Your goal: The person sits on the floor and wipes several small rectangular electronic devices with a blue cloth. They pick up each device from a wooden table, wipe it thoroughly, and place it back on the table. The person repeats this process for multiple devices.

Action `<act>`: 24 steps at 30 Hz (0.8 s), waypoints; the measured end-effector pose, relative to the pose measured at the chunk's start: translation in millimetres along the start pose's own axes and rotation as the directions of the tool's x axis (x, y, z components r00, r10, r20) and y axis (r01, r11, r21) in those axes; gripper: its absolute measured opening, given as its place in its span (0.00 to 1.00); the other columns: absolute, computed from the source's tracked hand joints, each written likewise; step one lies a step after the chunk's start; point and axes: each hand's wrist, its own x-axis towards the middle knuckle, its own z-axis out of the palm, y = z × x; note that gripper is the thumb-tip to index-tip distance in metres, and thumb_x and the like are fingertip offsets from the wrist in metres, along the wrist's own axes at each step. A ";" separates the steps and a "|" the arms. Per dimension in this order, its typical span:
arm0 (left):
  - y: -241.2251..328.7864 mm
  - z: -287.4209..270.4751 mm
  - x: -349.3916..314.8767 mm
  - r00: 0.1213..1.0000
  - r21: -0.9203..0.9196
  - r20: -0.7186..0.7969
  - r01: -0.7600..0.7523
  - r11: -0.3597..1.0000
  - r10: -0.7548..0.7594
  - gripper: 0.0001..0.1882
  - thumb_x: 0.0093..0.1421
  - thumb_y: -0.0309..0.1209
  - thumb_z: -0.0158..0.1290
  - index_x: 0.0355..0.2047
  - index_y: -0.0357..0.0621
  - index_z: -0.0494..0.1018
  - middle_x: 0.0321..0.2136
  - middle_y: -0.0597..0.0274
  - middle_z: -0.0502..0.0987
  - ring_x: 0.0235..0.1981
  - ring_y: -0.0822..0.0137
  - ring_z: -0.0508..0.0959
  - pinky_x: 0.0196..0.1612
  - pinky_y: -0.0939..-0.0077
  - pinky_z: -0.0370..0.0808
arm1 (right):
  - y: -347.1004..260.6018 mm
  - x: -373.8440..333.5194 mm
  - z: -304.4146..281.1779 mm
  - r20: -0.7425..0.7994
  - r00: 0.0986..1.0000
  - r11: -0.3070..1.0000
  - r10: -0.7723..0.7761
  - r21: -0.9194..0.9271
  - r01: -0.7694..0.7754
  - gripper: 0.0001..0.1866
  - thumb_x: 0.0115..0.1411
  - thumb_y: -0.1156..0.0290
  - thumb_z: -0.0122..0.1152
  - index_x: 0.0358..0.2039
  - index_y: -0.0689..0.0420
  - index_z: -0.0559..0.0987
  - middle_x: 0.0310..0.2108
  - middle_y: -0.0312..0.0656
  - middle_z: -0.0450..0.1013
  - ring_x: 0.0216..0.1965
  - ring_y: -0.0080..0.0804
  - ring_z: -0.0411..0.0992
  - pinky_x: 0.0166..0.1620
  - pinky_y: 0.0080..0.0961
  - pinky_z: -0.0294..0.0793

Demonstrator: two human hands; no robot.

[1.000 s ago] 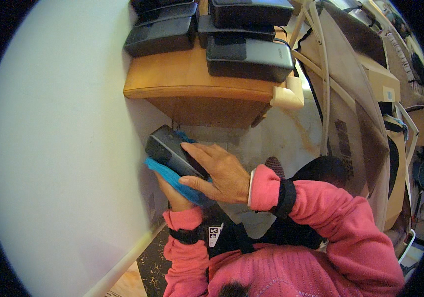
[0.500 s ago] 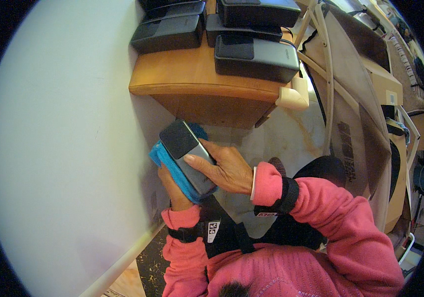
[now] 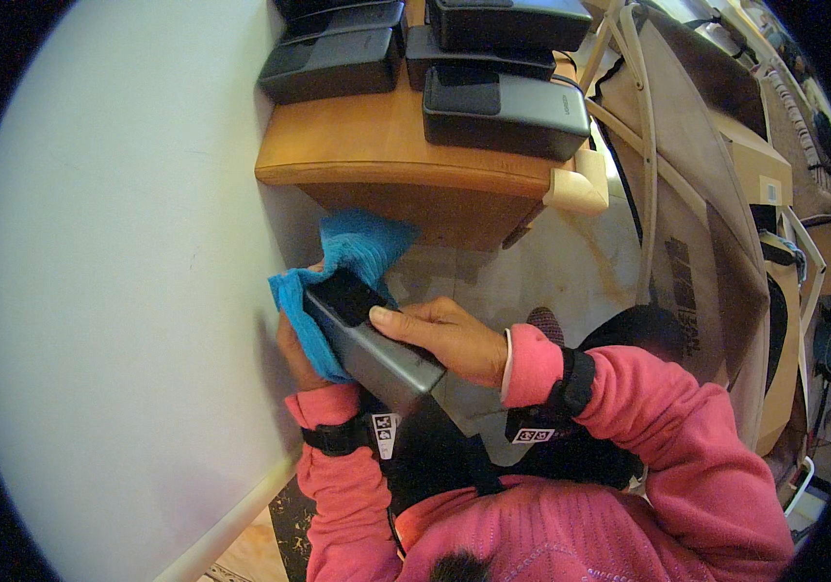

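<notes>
A dark grey, box-shaped device (image 3: 376, 349) with a glossy black panel at one end is tilted between my hands, in front of the wooden table. My right hand (image 3: 454, 335) grips it from the right, thumb on top near the panel; the other fingers are mostly hidden behind it. On the left, my left hand (image 3: 297, 351) is closed around a blue cloth (image 3: 365, 244), which presses along the device's left side and far end. Most of the left fingers are covered by the cloth, whose loose end fans out beyond the panel.
Several similar grey devices (image 3: 507, 112) stand on the wooden table (image 3: 338, 145), some stacked. A cream corner guard (image 3: 578, 189) covers its near right corner. A white wall (image 3: 124, 272) rises close on the left. To the right are a beige fabric item on a frame (image 3: 697, 213) and cardboard boxes (image 3: 760, 165).
The device has tipped, showing more of its side, and moved slightly nearer to me. My left hand has shifted left, and the cloth now spreads up past the far end.
</notes>
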 end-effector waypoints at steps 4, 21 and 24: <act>3.9 13.1 3.4 0.975 -0.072 -0.162 0.139 0.988 -0.150 0.18 0.66 0.43 0.44 0.38 0.40 0.75 0.33 0.62 0.75 0.33 0.72 0.73 0.39 0.77 0.71 | 5.2 3.4 1.1 -0.037 0.999 0.991 -0.008 0.136 0.013 0.30 0.60 0.44 0.54 0.37 0.63 0.80 0.30 0.39 0.76 0.30 0.23 0.72 0.34 0.21 0.72; 20.8 80.5 -51.5 0.876 0.613 0.212 -0.464 0.639 0.432 0.26 0.62 0.33 0.47 0.57 0.32 0.60 0.60 0.43 0.60 0.64 0.44 0.54 0.64 0.55 0.48 | 11.3 13.1 -15.5 -0.235 0.972 0.984 -0.002 0.171 0.043 0.28 0.60 0.45 0.53 0.33 0.62 0.80 0.28 0.39 0.75 0.28 0.23 0.70 0.31 0.24 0.71; 22.3 81.6 -48.5 0.782 0.737 0.381 -0.579 0.349 0.493 0.27 0.59 0.33 0.48 0.57 0.32 0.62 0.58 0.43 0.61 0.61 0.42 0.58 0.63 0.57 0.55 | 15.7 14.5 -17.4 -0.235 0.967 0.981 -0.096 0.140 0.131 0.27 0.59 0.45 0.55 0.29 0.61 0.80 0.26 0.39 0.75 0.26 0.24 0.70 0.29 0.25 0.71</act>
